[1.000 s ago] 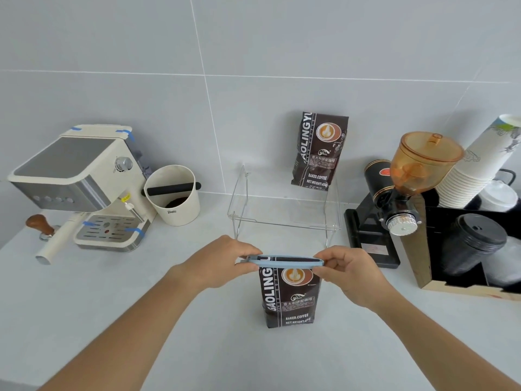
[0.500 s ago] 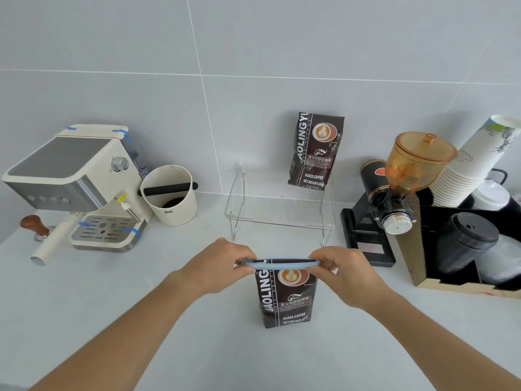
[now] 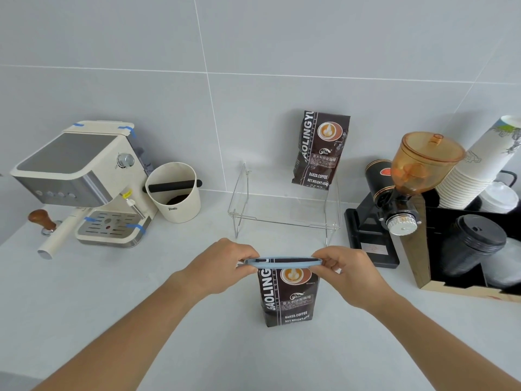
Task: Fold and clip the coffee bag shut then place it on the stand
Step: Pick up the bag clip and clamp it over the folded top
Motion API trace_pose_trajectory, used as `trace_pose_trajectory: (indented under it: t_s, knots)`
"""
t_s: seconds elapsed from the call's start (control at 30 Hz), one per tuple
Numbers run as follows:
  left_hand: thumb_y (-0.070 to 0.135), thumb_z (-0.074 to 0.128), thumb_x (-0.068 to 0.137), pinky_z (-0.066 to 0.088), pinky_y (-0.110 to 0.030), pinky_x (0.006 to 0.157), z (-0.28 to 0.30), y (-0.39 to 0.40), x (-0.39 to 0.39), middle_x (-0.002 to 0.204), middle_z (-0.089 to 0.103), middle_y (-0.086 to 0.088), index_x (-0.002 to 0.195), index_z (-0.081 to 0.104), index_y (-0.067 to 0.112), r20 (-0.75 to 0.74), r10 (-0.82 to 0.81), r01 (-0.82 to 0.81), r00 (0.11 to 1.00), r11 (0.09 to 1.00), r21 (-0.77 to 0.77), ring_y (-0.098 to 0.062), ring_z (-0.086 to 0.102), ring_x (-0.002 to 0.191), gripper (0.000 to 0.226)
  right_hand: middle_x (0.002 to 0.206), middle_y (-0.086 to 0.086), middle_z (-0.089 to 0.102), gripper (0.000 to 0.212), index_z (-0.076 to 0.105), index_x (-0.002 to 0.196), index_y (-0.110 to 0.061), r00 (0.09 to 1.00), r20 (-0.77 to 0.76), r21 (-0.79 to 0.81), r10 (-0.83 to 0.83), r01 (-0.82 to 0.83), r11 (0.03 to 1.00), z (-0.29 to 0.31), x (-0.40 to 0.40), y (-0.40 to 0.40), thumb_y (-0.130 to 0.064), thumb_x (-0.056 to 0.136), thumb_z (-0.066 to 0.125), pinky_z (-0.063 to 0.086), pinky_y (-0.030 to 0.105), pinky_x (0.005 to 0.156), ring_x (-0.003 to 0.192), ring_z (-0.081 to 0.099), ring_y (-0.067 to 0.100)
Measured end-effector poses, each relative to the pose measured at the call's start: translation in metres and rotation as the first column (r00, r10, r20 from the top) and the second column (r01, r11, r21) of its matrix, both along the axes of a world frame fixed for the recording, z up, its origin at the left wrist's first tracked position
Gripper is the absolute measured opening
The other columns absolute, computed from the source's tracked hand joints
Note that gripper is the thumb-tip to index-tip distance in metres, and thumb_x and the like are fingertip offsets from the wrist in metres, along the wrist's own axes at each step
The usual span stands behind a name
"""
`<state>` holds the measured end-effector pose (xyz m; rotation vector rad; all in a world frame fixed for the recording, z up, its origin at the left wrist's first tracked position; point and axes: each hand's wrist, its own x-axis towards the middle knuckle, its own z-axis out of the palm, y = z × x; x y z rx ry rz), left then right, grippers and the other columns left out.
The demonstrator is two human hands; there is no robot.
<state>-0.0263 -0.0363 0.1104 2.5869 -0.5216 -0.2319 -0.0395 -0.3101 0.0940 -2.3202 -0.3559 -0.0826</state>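
Two hands pinch a blue clip along the top of a coffee bag.

Left hand (image 3: 222, 268) fingers grip the left end of the blue sealing clip (image 3: 282, 262), right hand (image 3: 345, 272) fingers grip its right end. Below the fingers the dark coffee bag (image 3: 287, 299) stands upright on the table (image 3: 112, 306). Beyond the fingers is the clear acrylic stand (image 3: 284, 213), with a second coffee bag (image 3: 320, 150) leaning at its back.
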Motion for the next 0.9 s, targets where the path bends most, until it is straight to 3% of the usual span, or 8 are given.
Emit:
trace_pose_trajectory:
  t_s: [0.13, 0.17, 0.3, 0.43, 0.5, 0.6, 0.77, 0.9]
  knots:
    - [0.041, 0.050, 0.089, 0.042, -0.037, 0.103, -0.008, 0.001, -0.003, 0.091, 0.074, 0.001, 0.102, 0.069, 0.025, 0.016, 0.011, -0.011, 1.000, 0.999, 0.052, -0.026, 0.059, 0.090, 0.028, 0.070, -0.020, 0.061, 0.018, 0.075, 0.096, -0.013, 1.000, 0.003, 0.009, -0.010, 0.010, 1.000, -0.003, -0.001, 0.001, -0.020, 0.079, 0.077, 0.046, 0.007, 0.066, 0.083, 0.059, 0.001]
    - [0.042, 0.048, 0.088, 0.041, -0.039, 0.105, -0.009, 0.001, -0.003, 0.089, 0.074, 0.002, 0.101, 0.069, 0.026, 0.026, 0.011, -0.013, 1.000, 0.998, 0.054, -0.026, 0.060, 0.089, 0.030, 0.070, -0.020, 0.061, 0.018, 0.074, 0.096, -0.014, 1.000, -0.006, 0.014, -0.015, 0.015, 1.000, -0.003, -0.001, 0.001, -0.021, 0.080, 0.077, 0.046, 0.006, 0.065, 0.081, 0.059, -0.002]
    - [0.037, 0.059, 0.087, 0.052, -0.039, 0.074, -0.005, -0.002, -0.005, 0.076, 0.073, 0.001, 0.099, 0.071, 0.026, 0.084, 0.025, -0.028, 0.996, 0.999, 0.033, -0.022, 0.062, 0.074, 0.020, 0.072, -0.022, 0.060, 0.019, 0.074, 0.097, -0.014, 1.000, -0.019, 0.014, -0.001, 0.001, 1.000, -0.005, 0.000, -0.002, -0.021, 0.079, 0.077, 0.047, 0.008, 0.067, 0.077, 0.059, -0.004]
    - [0.036, 0.063, 0.085, 0.054, -0.037, 0.073, -0.009, 0.002, -0.006, 0.085, 0.075, 0.005, 0.101, 0.070, 0.029, 0.009, 0.075, -0.075, 0.997, 0.995, -0.061, -0.015, 0.069, 0.084, 0.019, 0.075, -0.018, 0.063, 0.019, 0.074, 0.097, -0.015, 0.999, -0.048, 0.042, 0.015, -0.013, 0.999, -0.006, 0.001, -0.004, -0.021, 0.079, 0.077, 0.050, 0.014, 0.066, 0.079, 0.061, 0.007]
    - [0.028, 0.067, 0.084, 0.055, -0.028, 0.076, -0.012, 0.001, -0.008, 0.087, 0.076, 0.008, 0.099, 0.072, 0.026, -0.047, 0.115, -0.122, 0.992, 0.977, -0.172, -0.007, 0.070, 0.085, 0.016, 0.076, -0.012, 0.065, 0.015, 0.074, 0.093, -0.020, 0.997, -0.077, 0.093, 0.003, 0.004, 0.996, -0.007, 0.001, -0.004, -0.017, 0.079, 0.077, 0.047, 0.010, 0.061, 0.076, 0.061, 0.005]
    - [0.014, 0.074, 0.080, 0.049, -0.008, 0.075, -0.019, -0.003, -0.013, 0.081, 0.076, 0.017, 0.091, 0.075, 0.026, -0.183, 0.216, -0.275, 0.959, 0.864, -0.421, 0.002, 0.070, 0.083, 0.017, 0.084, -0.012, 0.069, 0.016, 0.072, 0.089, -0.024, 0.989, -0.150, 0.197, 0.007, 0.022, 0.980, -0.008, 0.000, -0.003, -0.010, 0.080, 0.075, 0.048, 0.007, 0.062, 0.077, 0.062, 0.000]
    - [0.001, 0.074, 0.078, 0.055, -0.030, 0.083, -0.042, -0.013, -0.022, 0.085, 0.078, 0.000, 0.096, 0.074, 0.014, -0.452, 0.273, -0.522, 0.849, 0.563, -0.641, -0.009, 0.070, 0.078, 0.022, 0.089, -0.010, 0.076, 0.024, 0.075, 0.097, -0.028, 0.941, -0.337, 0.330, 0.017, 0.101, 0.939, -0.024, 0.002, -0.002, -0.010, 0.081, 0.074, 0.056, 0.021, 0.067, 0.079, 0.072, 0.009]
    - [-0.003, 0.072, 0.078, 0.053, -0.033, 0.093, -0.062, -0.026, -0.030, 0.099, 0.079, 0.000, 0.100, 0.074, 0.015, -0.534, 0.236, -0.575, 0.812, 0.481, -0.662, -0.013, 0.072, 0.097, 0.028, 0.105, -0.007, 0.075, 0.035, 0.069, 0.111, -0.029, 0.909, -0.415, 0.329, 0.039, 0.110, 0.938, -0.042, 0.004, -0.002, -0.010, 0.081, 0.073, 0.060, 0.031, 0.077, 0.101, 0.068, 0.014]
